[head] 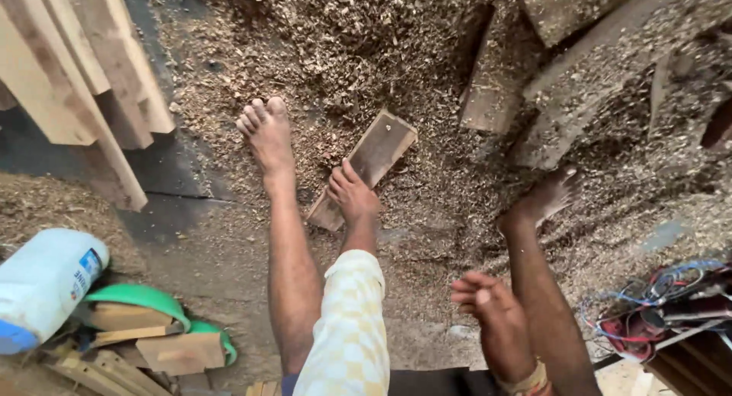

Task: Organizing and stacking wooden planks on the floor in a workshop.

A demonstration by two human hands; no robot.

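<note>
A flat, dark wooden block (pixel 379 148) lies tilted on a floor covered in wood shavings. My left hand (pixel 351 192), on an arm in a yellow checked sleeve, is stretched down and closed on the block's near end. My right hand (pixel 482 301), with a band at the wrist, hovers lower right with its fingers loosely curled and nothing in it. My bare left foot (pixel 267 129) stands just left of the block. To the right of it, my bare right foot (pixel 545 198) rests in the shavings.
Pale planks (pixel 76 76) lean at the upper left. A white plastic jug (pixel 42 285) and a green tray of wood offcuts (pixel 152 331) sit lower left. Rough timbers (pixel 564 83) lie upper right. Tangled red and blue wires (pixel 656 304) are lower right.
</note>
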